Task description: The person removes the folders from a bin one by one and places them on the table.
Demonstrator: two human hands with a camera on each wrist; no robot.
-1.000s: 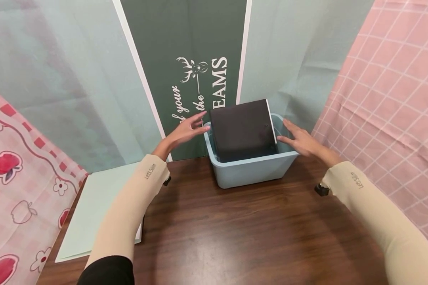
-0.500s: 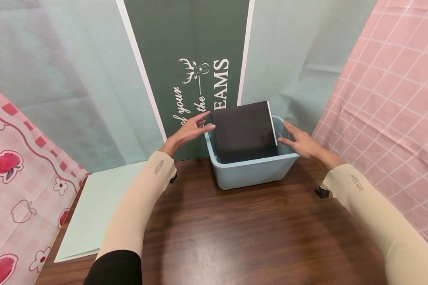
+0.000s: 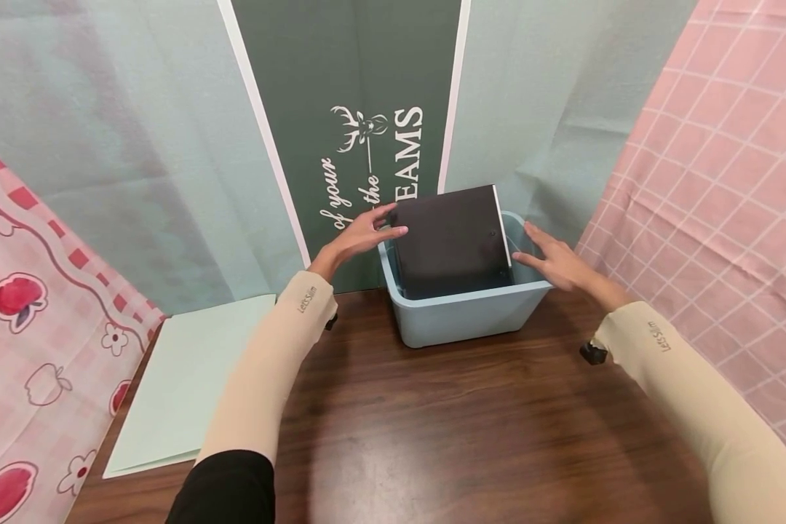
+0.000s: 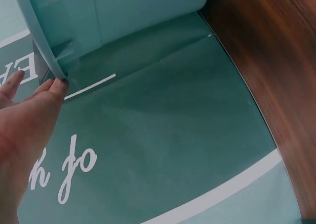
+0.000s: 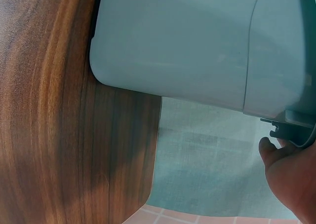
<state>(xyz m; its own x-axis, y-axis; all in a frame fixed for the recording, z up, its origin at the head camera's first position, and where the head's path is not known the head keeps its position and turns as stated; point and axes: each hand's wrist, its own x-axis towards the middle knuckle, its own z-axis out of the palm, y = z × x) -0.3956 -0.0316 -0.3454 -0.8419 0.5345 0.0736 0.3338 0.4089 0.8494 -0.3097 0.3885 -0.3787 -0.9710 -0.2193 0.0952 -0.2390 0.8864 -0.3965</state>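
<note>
1. Black and flat-faced, a folder-like item (image 3: 450, 244) leans inside the blue bin (image 3: 468, 320), its upper part above the rim and a pale strip along its three o'clock edge. The bin's front wall hides its foot; whether it is a folder or a box is hard to say.
2. Taking the bin as the clock's centre, the left hand (image 3: 362, 233) is at ten o'clock, fingers extended and thumb apart, at the item's near corner. Overlap masks any contact with it. The left wrist view cuts off most of this hand, its fingertips at the bin's rim.
3. At three o'clock the right hand (image 3: 553, 258) spreads its thumb from straight fingers by the bin's end. Whether it touches the rim cannot be told; the right wrist view crops it at the edge.
4. Pale green sheets or a folder (image 3: 177, 386) lie on the brown worktop (image 3: 432, 429) at eight o'clock, partly covered by the left sleeve (image 3: 255, 386).
5. Toward eleven o'clock, the dark green backdrop (image 3: 301, 51) carries a stag's head and lettering; only "of your", "the" and "EAMS" can be read, part being covered.
</note>
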